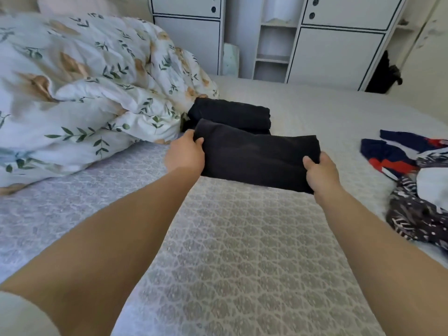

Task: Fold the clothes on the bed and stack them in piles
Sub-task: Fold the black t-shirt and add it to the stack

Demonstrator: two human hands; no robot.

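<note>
left hand (185, 152) + right hand (321, 172): grip folded black garment (259, 157) ends | black pile (230, 116): 12 o'clock, behind | unfolded clothes (412, 180): 3 o'clock

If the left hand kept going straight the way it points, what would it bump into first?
Probably the folded black pile lying just beyond it. The left hand, gripping the folded black garment, points away up the bed. The crumpled floral duvet sits close on its left, though depth is hard to judge.
</note>
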